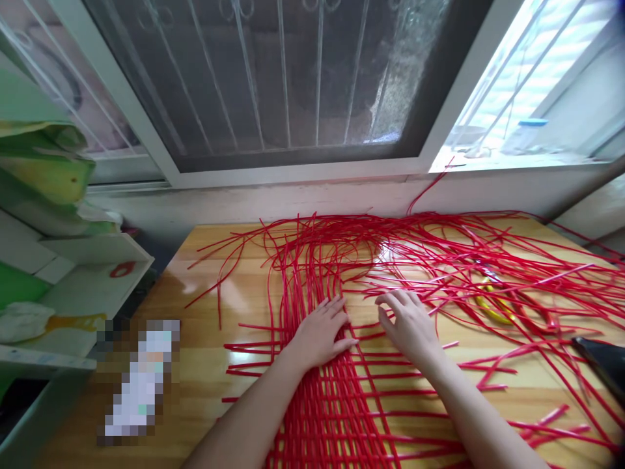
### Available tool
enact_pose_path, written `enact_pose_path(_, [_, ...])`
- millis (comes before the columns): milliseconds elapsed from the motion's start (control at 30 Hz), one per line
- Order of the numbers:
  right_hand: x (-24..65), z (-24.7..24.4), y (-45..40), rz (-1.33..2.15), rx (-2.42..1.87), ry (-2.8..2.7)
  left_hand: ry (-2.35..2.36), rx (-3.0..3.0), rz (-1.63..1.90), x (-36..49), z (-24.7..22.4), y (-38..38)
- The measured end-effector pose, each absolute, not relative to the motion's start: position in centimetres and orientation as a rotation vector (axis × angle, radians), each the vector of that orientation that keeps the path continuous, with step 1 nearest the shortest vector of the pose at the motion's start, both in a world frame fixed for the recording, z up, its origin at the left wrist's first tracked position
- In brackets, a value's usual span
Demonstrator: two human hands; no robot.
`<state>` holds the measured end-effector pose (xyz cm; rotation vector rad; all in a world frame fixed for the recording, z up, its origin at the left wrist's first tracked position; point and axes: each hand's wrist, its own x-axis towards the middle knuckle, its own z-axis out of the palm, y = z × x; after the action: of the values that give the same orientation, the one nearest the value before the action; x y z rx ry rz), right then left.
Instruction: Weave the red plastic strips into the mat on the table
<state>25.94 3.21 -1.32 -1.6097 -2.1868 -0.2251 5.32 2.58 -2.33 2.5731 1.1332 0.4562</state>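
Observation:
Red plastic strips are woven into a flat lattice [332, 417] on the wooden table, with long strip ends fanning out at its far end and sides. My left hand [319, 333] lies flat across the lattice near its far end, fingers spread and pressing on the strips. Just right of the weave, my right hand [413, 327] hovers low over the crosswise strip ends. Its fingers are bent, a gap shows between thumb and forefinger, and no strip is visible in its grasp.
Loose red strips [488, 244] are heaped along the table's back and right. Among them lies a pliers-like tool with yellow and red handles [493, 306]. A dark object [603, 365] sits at the right edge, a blurred-out item [141, 381] at left. A window [303, 166] stands behind.

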Motion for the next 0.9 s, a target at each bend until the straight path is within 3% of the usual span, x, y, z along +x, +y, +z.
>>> enact_pose_path(367, [25.6, 1.1, -1.5, 0.21, -1.469, -2.484, 1.249, 2.486, 0.538, 6.2, -2.9, 1.9])
enact_pose_path(633, [24.9, -5.3, -8.9, -0.209, -1.422, -2.461, 1.212, 2.596, 0.405, 6.1, -3.1, 2.2])
enact_pose_path(900, [24.3, -5.5, -9.2, -0.271, -1.532, -2.389, 1.2, 2.627, 0.337, 6.2, -3.5, 2.3])
